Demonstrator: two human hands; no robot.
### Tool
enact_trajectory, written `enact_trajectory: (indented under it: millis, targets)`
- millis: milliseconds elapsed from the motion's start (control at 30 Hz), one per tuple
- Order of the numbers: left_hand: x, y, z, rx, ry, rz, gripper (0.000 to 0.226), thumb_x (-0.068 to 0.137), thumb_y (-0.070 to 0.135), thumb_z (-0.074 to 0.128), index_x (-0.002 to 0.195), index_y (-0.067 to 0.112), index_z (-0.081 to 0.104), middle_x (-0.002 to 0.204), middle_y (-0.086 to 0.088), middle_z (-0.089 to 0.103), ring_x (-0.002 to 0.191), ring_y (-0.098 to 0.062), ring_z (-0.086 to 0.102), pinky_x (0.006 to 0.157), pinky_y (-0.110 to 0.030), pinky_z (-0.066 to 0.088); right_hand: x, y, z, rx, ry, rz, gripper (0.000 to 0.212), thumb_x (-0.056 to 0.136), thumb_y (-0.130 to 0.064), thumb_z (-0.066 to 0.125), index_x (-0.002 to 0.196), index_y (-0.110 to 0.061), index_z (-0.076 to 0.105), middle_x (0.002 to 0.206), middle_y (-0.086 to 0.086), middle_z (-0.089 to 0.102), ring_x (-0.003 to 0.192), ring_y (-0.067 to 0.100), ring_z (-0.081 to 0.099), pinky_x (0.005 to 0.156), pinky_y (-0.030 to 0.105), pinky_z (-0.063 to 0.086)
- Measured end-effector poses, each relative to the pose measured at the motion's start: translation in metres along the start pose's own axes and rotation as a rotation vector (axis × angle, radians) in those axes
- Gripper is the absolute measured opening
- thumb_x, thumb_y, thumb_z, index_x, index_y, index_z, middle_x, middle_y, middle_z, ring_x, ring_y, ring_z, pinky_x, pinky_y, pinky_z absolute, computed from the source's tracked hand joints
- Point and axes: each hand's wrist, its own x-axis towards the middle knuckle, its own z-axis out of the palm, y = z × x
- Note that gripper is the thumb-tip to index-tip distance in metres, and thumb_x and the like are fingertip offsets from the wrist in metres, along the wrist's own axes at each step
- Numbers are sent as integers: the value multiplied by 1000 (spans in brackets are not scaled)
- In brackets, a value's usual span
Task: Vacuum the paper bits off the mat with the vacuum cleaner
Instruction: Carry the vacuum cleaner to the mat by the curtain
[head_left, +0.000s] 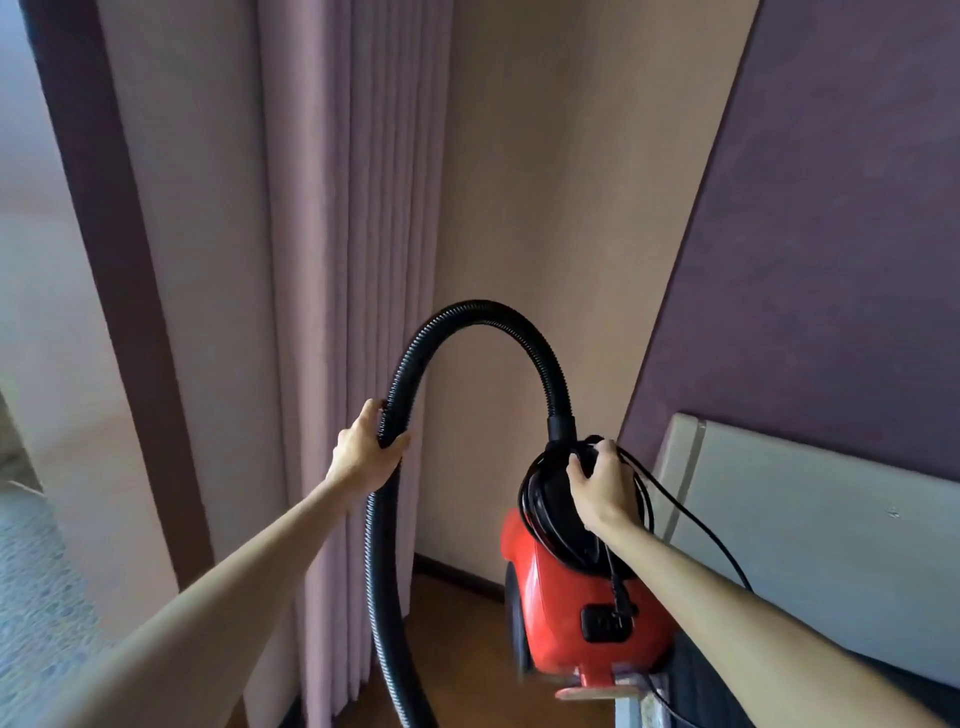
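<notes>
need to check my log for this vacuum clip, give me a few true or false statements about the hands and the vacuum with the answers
1. The left hand grips the hose. True.
2. The vacuum cleaner is blue. False: its body is red.
3. The right hand holds the top of the vacuum cleaner, where the cord is wound. True.
4. The hose lies detached on the floor. False: it arches up from the left hand and joins the top of the vacuum cleaner.
5. A pleated curtain hangs behind the hose. True.
</notes>
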Motion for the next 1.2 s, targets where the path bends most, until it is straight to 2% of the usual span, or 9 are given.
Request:
enact_trajectory:
  millis: [300,433,567,667,800,900,1067,1133,1200]
  targets:
    - [54,-32,2,23,91,-74,49,90,32,63,133,29,40,97,-9,68,72,-21,62,69,-37,56,69,-5,79,20,-124,-70,23,95,-28,56,106,-8,53,100,13,64,86,30,63,66,27,40]
    - [71,-51,8,-16,110,-153,54,91,31,65,139,28,40,94,-6,68,67,-15,61,50,-26,50,94,0,118,52,-187,-119,23,95,-25,57,108,-7,55,97,10,64,82,27,62,65,25,40]
    - [88,-75,25,-19,159,-242,62,90,37,66,144,31,36,99,-6,66,80,-26,65,64,-33,57,124,11,161,93,-292,-161,23,95,-24,56,110,-6,54,93,7,61,72,23,60,59,29,47]
    - [102,-90,44,-30,238,-314,70,89,39,68,149,32,32,111,-5,64,85,-22,62,76,-35,57,151,22,197,118,-405,-184,25,96,-25,56,112,-6,52,94,8,60,73,25,64,54,32,53]
    - [106,-99,76,-29,331,-363,62,91,33,66,145,29,36,105,2,61,82,-17,61,79,-31,53,174,43,240,114,-525,-263,25,96,-24,56,112,-5,51,91,7,60,77,31,68,53,26,47]
    - [98,-114,97,-39,389,-386,64,91,31,66,145,37,32,110,2,65,90,-21,67,84,-35,56,182,59,267,137,-600,-343,22,95,-21,58,108,-4,52,91,10,67,82,27,68,50,7,37]
    - [72,-137,137,19,519,-441,51,91,24,67,136,29,43,96,-1,68,87,-29,69,78,-41,59,178,84,307,152,-711,-422,22,96,-22,56,108,-5,50,81,-5,57,73,15,57,52,10,35]
    - [57,-152,160,30,570,-479,54,92,22,67,139,27,43,104,-4,71,91,-28,69,79,-40,58,171,97,321,148,-751,-429,22,97,-22,56,108,-3,50,77,-10,49,70,14,51,54,14,35]
    - [40,-170,186,27,596,-532,57,92,21,66,143,24,41,113,-8,71,97,-29,69,82,-38,57,163,112,338,136,-789,-419,24,96,-23,56,109,-3,50,82,-4,53,73,19,55,61,18,36]
